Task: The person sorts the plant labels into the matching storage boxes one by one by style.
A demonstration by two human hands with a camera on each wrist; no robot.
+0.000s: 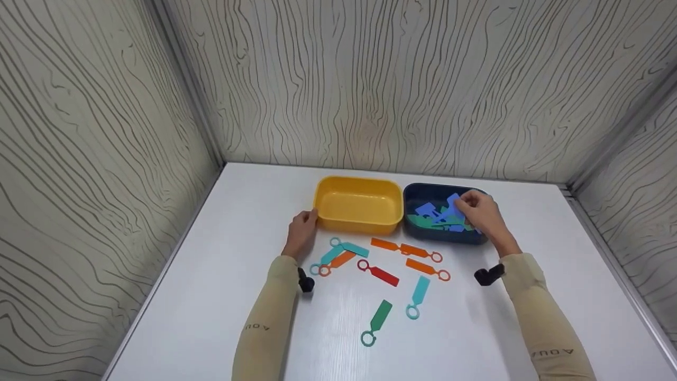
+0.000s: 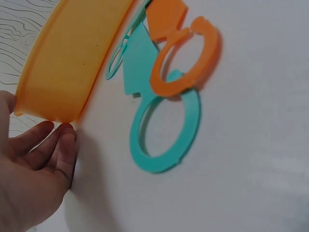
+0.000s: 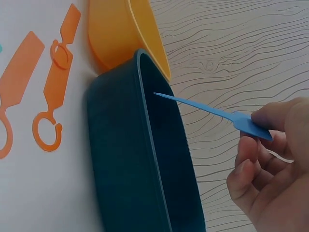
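Note:
My right hand (image 1: 482,216) pinches a blue tag (image 1: 454,202) above the dark blue bin (image 1: 447,236); in the right wrist view the tag (image 3: 247,125) sits between thumb and fingers (image 3: 248,147). Blue and green pieces (image 1: 420,221) lie in that bin. At the near left corner of the yellow bin (image 1: 359,226), my left hand (image 1: 302,230) touches the wall. The left wrist view has its fingertips against the end of the yellow bin (image 2: 72,63), thumb near the rim. The floor of the yellow bin shows bare.
In front of the bins lie several loose ring tags: teal (image 1: 420,291), orange (image 1: 420,266), red (image 1: 384,275) and green (image 1: 381,315). Both bins stand side by side on the white table (image 1: 211,296), with patterned panels (image 1: 370,90) behind and at the sides.

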